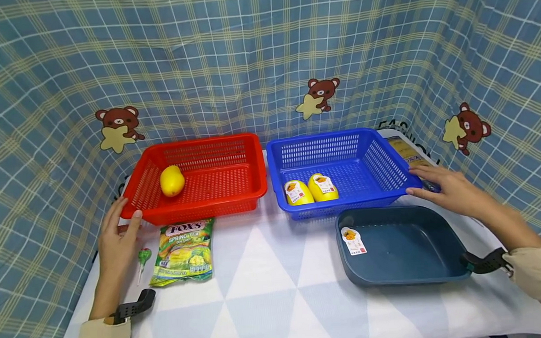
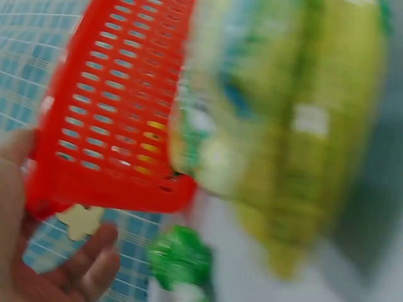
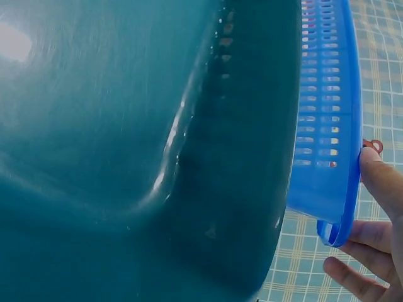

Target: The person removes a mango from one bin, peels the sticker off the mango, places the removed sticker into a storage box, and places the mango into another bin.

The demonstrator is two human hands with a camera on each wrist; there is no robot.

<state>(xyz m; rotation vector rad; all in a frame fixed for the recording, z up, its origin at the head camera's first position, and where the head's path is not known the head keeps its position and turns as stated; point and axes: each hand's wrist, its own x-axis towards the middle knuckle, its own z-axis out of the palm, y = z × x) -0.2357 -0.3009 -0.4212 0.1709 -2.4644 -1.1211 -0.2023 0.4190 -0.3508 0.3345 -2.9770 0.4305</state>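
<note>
In the head view, my left hand (image 1: pixel 118 244) is at the front left corner of a red plastic basket (image 1: pixel 218 210). Its thumb is at the rim, and the other fingers lie loosely along the outer side. One yellow mango-shaped fruit (image 1: pixel 172 181) lies in this basket. My right hand (image 1: pixel 450 190) pinches the right end of a blue basket (image 1: pixel 343 208), thumb and fingers at its rim and corner loop in the right wrist view. Two yellow fruits with stickers (image 1: pixel 323 188) lie inside the blue basket.
A dark teal tub (image 1: pixel 403 249) with a sticker stands before the blue basket, below my right forearm. A green Fox's candy bag (image 1: pixel 184 251) and a lollipop (image 1: pixel 144 255) lie by my left hand. Behind my right hand is a partly hidden yellowish packet (image 1: pixel 406 152). Checked cloth hangs behind.
</note>
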